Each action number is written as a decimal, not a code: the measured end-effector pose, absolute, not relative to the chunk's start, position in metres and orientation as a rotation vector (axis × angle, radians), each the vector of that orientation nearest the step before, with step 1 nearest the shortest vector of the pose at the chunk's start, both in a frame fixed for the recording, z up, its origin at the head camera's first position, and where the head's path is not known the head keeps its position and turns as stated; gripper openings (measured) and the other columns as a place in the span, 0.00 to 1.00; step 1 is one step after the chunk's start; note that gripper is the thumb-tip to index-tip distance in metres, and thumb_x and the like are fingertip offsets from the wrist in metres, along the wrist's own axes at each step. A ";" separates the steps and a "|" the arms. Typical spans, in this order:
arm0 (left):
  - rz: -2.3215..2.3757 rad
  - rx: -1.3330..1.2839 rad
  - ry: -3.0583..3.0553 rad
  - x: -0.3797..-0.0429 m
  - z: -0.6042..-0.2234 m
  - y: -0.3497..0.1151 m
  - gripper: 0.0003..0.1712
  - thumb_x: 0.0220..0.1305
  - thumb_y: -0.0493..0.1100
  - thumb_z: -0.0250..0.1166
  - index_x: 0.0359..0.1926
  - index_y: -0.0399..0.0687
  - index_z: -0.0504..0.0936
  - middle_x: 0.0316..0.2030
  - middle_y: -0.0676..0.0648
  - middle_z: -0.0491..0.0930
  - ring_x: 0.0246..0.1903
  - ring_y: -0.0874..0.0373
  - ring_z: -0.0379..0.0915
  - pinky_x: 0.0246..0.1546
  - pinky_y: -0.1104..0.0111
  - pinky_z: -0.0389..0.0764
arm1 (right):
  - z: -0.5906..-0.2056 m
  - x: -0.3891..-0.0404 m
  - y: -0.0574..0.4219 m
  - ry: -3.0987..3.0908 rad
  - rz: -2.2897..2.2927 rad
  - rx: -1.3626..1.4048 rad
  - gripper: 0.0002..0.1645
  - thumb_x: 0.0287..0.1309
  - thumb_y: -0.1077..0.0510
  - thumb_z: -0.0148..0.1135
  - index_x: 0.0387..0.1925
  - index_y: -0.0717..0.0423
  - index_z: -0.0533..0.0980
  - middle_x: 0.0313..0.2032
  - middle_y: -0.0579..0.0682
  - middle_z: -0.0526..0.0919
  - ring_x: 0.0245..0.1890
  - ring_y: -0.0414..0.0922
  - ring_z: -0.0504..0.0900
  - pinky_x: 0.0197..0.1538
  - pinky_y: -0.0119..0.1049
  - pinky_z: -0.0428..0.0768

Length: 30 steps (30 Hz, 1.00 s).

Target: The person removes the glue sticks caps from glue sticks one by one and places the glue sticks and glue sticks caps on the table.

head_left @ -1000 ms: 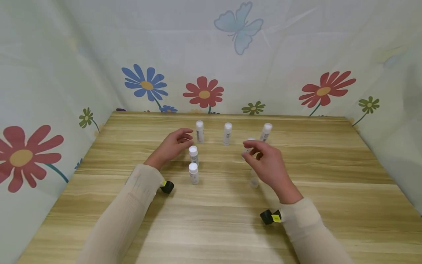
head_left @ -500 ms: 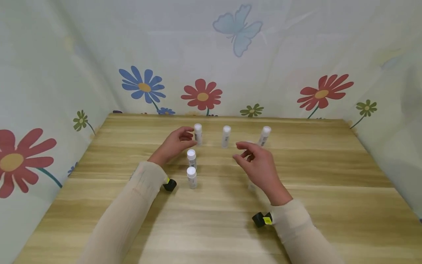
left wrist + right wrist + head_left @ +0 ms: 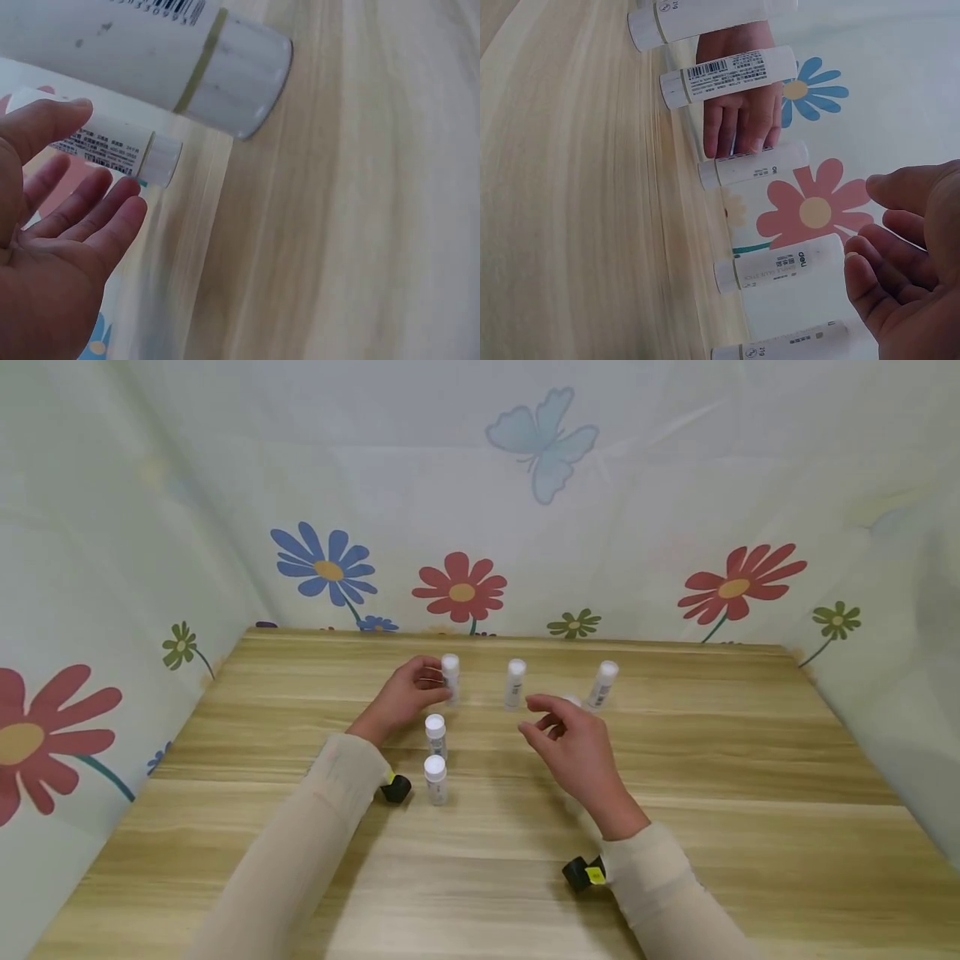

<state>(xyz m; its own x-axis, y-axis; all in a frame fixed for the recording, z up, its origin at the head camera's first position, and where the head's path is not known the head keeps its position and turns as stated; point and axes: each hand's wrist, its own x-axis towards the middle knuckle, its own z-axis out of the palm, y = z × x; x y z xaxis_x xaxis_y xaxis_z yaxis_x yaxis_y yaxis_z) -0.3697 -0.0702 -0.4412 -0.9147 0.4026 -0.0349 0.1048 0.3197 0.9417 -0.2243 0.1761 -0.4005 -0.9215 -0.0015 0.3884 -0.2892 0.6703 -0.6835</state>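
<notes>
Several white glue sticks stand upright on the wooden table. My left hand (image 3: 408,697) is beside the back-left glue stick (image 3: 450,675), fingertips right at its side. In the left wrist view the thumb (image 3: 56,120) overlaps that glue stick (image 3: 159,161), and the fingers are spread loosely below it. My right hand (image 3: 573,747) hovers between the back-middle glue stick (image 3: 515,685) and the right-hand ones, thumb and fingers apart with nothing between them. Its fingertips appear near the glue stick marked "deli" (image 3: 787,266) in the right wrist view.
Two glue sticks, one farther back (image 3: 436,735) and one nearer (image 3: 436,779), stand in front of the left hand. A slightly tilted-looking glue stick (image 3: 603,685) is at back right; others there are partly hidden by my right hand. A flowered curtain (image 3: 637,527) borders the table (image 3: 465,893).
My right hand has moved left, away from the right-hand glue sticks towards the middle one. My left hand has edged closer to the back-left glue stick. The head view has tilted slightly.
</notes>
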 end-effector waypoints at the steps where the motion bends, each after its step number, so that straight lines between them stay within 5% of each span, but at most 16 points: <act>1: 1.631 0.453 2.320 -0.370 -0.442 -0.069 0.29 0.62 0.42 0.67 0.61 0.42 0.67 0.58 0.40 0.73 0.60 0.45 0.71 0.61 0.54 0.74 | -0.401 -0.224 0.176 -2.535 1.124 0.229 0.20 0.56 0.56 0.70 0.51 0.53 0.80 0.41 0.50 0.86 0.33 0.41 0.83 0.34 0.30 0.80; 30: 1.638 0.490 2.362 -0.365 -0.431 -0.066 0.22 0.63 0.41 0.66 0.56 0.46 0.72 0.54 0.42 0.77 0.53 0.47 0.74 0.56 0.55 0.77 | -0.401 -0.231 0.164 -2.536 1.110 0.255 0.18 0.58 0.56 0.68 0.50 0.55 0.80 0.39 0.51 0.87 0.32 0.42 0.83 0.35 0.34 0.81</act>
